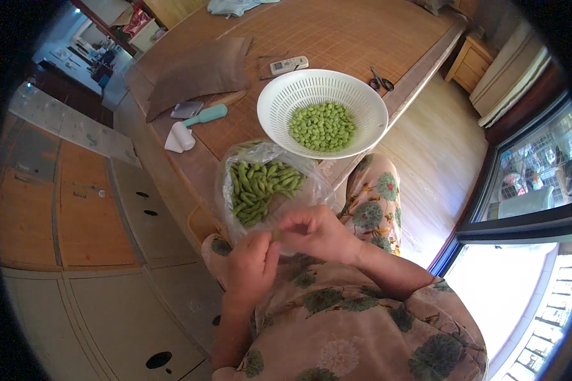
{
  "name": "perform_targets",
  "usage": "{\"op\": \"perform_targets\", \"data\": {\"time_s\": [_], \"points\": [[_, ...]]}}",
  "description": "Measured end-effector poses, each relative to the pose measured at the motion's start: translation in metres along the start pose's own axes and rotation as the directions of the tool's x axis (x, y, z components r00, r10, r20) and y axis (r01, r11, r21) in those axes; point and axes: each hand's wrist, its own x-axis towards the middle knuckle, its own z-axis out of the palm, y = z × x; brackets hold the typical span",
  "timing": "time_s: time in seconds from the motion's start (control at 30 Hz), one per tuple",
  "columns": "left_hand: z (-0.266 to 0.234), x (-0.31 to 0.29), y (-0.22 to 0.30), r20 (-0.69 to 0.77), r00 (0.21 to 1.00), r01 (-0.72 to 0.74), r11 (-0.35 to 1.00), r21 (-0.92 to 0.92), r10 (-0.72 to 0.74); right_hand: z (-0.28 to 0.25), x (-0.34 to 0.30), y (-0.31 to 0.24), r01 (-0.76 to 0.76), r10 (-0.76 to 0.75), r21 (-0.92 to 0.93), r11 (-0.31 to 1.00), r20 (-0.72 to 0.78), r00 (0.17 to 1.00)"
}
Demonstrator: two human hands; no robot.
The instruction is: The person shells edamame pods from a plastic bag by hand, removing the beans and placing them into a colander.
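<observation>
Left of lower centre, the left hand [253, 260] pinches what seems a green soybean pod [276, 235]; above, more pods [260, 184] lie in a clear plastic bag [251, 151]. At centre, the right hand [318, 232] curls its fingers close by, their grip unclear. Upper right of centre, a white colander [272, 108] holds shelled beans [324, 127]. Shelling appears underway; the next move probably calls for thumb pressure along the seam.

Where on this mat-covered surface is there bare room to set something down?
The widest free patch is the mat beyond the white colander and remote, toward the pale blue cloth. A smaller one lies between the teal-handled roller and colander. The near side is crowded: plastic bag, green pods, left hand and right hand cluster there.
</observation>
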Motion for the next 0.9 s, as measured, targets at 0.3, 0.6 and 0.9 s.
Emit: {"op": "perform_targets", "data": {"time_s": [0.3,0.6,0.9], "points": [[0.002,0.000,0.021,-0.067,0.996,0.060,0.996,0.066,-0.056,0.002,-0.006,0.002,0.027,-0.035,-0.094,0.995,-0.086,0.996],[-0.001,0.006,0.012,-0.041,0.999,-0.015,0.996,-0.091,0.011,-0.013,-0.003,-0.018,-0.038,0.032,0.185,0.982,0.033,0.999],[-0.003,0.012,0.012,-0.042,0.995,-0.085,0.996,0.040,0.087,-0.009,0.002,-0.009,0.057,-0.056,0.021,0.998,-0.036,0.998]]}}
